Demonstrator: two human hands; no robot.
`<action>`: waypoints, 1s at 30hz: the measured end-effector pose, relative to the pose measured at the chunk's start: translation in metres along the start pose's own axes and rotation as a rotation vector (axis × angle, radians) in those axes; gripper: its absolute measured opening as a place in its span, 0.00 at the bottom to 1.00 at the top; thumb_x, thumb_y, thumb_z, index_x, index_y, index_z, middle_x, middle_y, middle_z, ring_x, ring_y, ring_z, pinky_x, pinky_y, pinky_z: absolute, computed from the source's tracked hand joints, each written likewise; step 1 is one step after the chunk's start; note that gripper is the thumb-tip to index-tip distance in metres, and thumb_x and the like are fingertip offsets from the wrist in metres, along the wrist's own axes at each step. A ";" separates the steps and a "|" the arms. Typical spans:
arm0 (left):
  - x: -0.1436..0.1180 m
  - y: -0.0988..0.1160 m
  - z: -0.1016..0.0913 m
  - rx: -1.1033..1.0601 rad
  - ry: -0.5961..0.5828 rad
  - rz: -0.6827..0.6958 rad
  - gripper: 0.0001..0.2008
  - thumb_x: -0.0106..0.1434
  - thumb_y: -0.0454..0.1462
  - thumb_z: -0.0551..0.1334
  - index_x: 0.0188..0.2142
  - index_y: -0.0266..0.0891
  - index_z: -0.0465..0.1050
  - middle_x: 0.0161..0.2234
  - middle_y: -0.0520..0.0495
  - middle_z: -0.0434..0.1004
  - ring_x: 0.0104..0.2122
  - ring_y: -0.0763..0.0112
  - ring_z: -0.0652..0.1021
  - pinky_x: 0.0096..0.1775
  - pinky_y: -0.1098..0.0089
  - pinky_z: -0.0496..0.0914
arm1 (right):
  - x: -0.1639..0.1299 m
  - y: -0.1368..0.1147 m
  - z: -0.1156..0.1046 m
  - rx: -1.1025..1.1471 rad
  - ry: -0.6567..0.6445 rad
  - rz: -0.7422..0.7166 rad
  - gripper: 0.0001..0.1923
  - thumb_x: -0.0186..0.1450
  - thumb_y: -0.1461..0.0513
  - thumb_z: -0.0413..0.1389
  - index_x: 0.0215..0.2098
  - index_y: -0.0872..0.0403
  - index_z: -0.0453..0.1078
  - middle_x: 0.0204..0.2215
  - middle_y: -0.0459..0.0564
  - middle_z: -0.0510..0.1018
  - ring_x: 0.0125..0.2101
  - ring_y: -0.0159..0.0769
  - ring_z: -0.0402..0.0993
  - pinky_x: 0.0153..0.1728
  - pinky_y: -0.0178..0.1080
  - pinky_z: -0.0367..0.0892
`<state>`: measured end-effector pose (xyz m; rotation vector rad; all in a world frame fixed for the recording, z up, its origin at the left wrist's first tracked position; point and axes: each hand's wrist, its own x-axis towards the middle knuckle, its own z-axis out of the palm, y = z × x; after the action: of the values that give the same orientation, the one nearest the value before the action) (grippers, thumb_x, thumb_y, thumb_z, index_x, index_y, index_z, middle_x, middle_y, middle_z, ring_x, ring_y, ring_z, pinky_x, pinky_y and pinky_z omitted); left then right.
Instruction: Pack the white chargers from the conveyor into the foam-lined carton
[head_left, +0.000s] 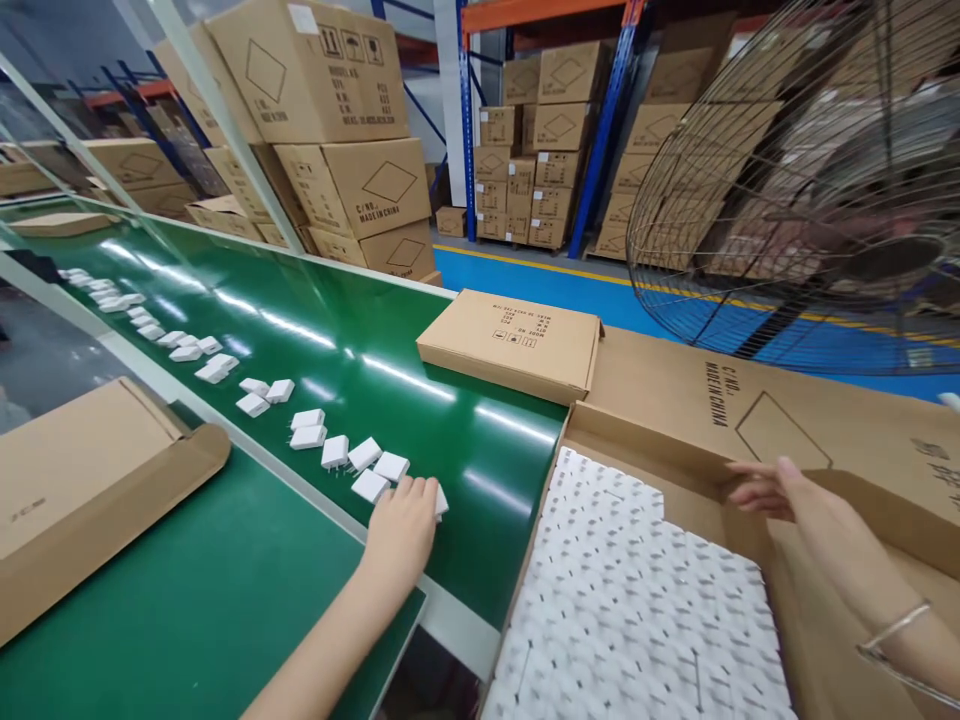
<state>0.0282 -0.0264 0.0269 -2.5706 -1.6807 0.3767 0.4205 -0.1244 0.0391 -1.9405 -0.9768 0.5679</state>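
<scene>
A long row of small white plug adapters (335,452) lies on the green conveyor belt (322,330). My left hand (402,530) rests palm down on the nearest adapters at the belt's near end, fingers curled over one. My right hand (787,500) hovers with fingers apart over the far inner corner of an open cardboard carton (757,420) and holds nothing. Inside the carton lies a tightly packed layer of white adapters (637,610).
A flat closed cardboard box (511,342) sits on the belt beside the carton. Another opened flat box (82,490) lies at the left. A large wire-caged fan (810,180) stands at the right. Stacked cartons (345,130) and racking fill the background.
</scene>
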 end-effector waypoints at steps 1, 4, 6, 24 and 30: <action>0.003 -0.005 -0.001 0.016 -0.031 0.002 0.13 0.58 0.28 0.51 0.43 0.35 0.66 0.39 0.42 0.72 0.44 0.57 0.69 0.41 0.62 0.64 | -0.003 -0.003 0.002 0.055 -0.024 0.033 0.27 0.59 0.41 0.43 0.33 0.52 0.72 0.25 0.53 0.76 0.27 0.40 0.72 0.31 0.40 0.70; 0.013 -0.005 0.000 -0.014 -0.135 0.010 0.15 0.54 0.24 0.53 0.41 0.33 0.66 0.40 0.41 0.72 0.44 0.57 0.69 0.40 0.64 0.64 | -0.008 -0.009 0.016 0.168 -0.142 0.091 0.28 0.56 0.39 0.45 0.31 0.52 0.72 0.25 0.52 0.76 0.27 0.39 0.71 0.31 0.40 0.70; 0.018 0.002 0.001 -0.053 -0.170 0.007 0.16 0.52 0.23 0.54 0.41 0.31 0.66 0.39 0.39 0.72 0.44 0.57 0.70 0.39 0.64 0.66 | -0.011 -0.013 0.029 0.231 -0.239 0.098 0.27 0.56 0.40 0.47 0.31 0.53 0.72 0.25 0.52 0.76 0.28 0.39 0.71 0.33 0.40 0.70; -0.060 0.070 -0.051 -0.949 0.598 0.420 0.18 0.54 0.32 0.61 0.45 0.43 0.64 0.41 0.50 0.76 0.32 0.70 0.70 0.31 0.69 0.67 | -0.108 -0.093 0.120 0.971 -1.212 0.492 0.21 0.65 0.49 0.42 0.49 0.46 0.67 0.46 0.48 0.71 0.45 0.39 0.65 0.43 0.40 0.61; -0.058 0.076 -0.043 -1.129 0.550 0.492 0.15 0.54 0.38 0.64 0.42 0.44 0.66 0.41 0.49 0.74 0.38 0.68 0.72 0.37 0.67 0.68 | -0.104 -0.080 0.108 1.064 -1.207 0.444 0.18 0.60 0.56 0.51 0.49 0.47 0.67 0.45 0.48 0.72 0.46 0.41 0.65 0.45 0.41 0.60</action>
<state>0.0842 -0.1066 0.0659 -3.2226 -1.1559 -1.5599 0.2511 -0.1300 0.0527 -0.6914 -0.5913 2.1238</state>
